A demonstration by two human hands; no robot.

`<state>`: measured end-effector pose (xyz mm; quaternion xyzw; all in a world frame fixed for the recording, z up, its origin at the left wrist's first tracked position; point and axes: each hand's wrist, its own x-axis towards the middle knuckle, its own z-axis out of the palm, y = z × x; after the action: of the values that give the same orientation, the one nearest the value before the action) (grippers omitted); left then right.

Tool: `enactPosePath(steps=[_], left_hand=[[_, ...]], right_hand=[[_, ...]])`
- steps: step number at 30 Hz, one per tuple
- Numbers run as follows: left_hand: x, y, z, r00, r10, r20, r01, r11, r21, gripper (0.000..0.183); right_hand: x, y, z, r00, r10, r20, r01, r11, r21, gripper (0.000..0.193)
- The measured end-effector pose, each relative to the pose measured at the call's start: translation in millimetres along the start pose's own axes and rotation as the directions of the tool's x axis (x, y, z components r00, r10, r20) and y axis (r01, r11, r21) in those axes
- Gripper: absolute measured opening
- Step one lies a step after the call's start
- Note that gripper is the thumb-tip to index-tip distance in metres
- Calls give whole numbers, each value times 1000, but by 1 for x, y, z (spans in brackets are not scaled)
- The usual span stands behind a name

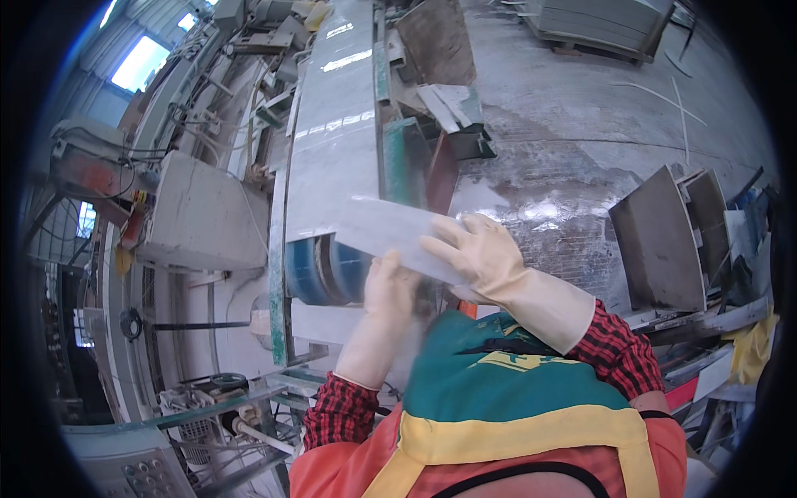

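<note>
In cream rubber gloves, both my hands hold a flat, pale grey-white strip of slab point(398, 236), slightly tilted, just past the near end of a conveyor. Along its near edge, my left hand point(388, 290) is closed with the fingers bent; motion blurs it a little. On the right end, my right hand point(475, 253) lies with its fingers over the upper face, and its thumb side is partly hidden. The far left corner of the strip overlaps the conveyor's pale, wet-looking surface point(332, 158). Below that corner show blue rollers point(309, 270).
A green frame rail point(279, 324) edges the conveyor's left side, beside a grey machine housing point(203, 212). To the right, brown-grey panels point(660, 241) lean above a wet floor point(548, 207). A control box with buttons point(137, 465) stands at lower left. Stacked slabs point(598, 25) sit far right.
</note>
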<state>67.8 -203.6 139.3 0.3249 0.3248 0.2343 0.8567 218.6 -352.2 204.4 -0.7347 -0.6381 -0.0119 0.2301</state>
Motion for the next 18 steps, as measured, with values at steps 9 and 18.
enactPosePath(steps=[9, 18], left_hand=[[29, 28, -159, 908, 198, -368, -244, 966, -83, 37], [78, 36, -205, 838, 131, -529, -230, 965, -124, 35]], right_hand=[[-34, 42, 22, 979, 203, 11, -202, 965, 170, 71], [-149, 73, 29, 666, 745, 32, -712, 622, 326, 63]])
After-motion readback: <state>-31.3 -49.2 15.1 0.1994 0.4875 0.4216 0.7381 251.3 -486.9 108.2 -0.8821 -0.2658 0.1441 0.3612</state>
